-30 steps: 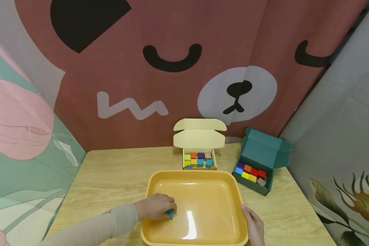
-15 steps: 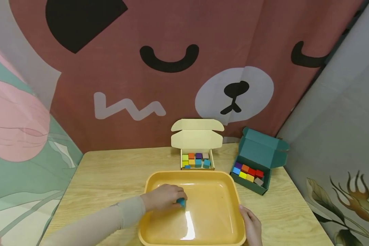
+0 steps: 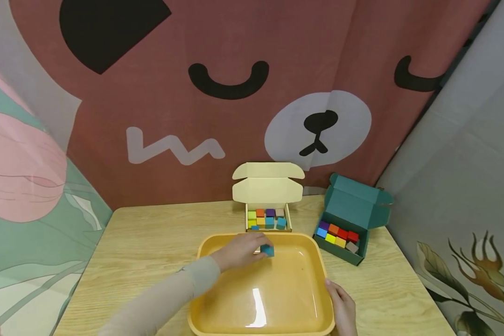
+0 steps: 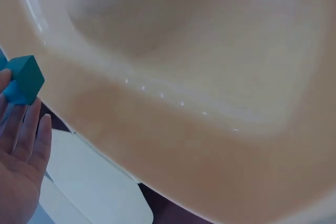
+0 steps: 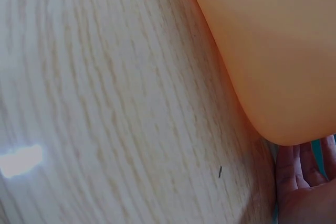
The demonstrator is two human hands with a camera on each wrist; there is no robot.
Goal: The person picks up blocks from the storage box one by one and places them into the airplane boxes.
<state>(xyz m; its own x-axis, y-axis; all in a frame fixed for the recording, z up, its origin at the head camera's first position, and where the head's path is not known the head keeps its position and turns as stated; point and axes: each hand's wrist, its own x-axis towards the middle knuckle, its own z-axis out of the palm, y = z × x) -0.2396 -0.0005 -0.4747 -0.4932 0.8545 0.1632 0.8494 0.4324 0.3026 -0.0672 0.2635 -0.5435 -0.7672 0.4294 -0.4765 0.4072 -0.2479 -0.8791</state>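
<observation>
My left hand [image 3: 238, 252] pinches a blue cube [image 3: 268, 250] between thumb and fingers, over the far inner side of the yellow tray [image 3: 294, 294]. In the left wrist view the teal-looking cube [image 4: 26, 80] sits at the fingertips, with the other fingers stretched out below it. My right hand [image 3: 343, 308] holds the tray's right side, its thumb at the rim. From the right wrist, the fingers [image 5: 286, 169] show against the underside of the tray's rounded outer wall [image 5: 283, 87].
Behind the tray stands a cream box [image 3: 267, 190] with its lid up and several coloured cubes inside. A dark green box [image 3: 357, 198], also open, holds more cubes to the right. The wooden table [image 3: 151, 252] backs onto a printed curtain [image 3: 218, 116].
My left hand has carried the blue cube away from me and to the right, from the tray's left part to its far side. The right hand stays at the tray's edge.
</observation>
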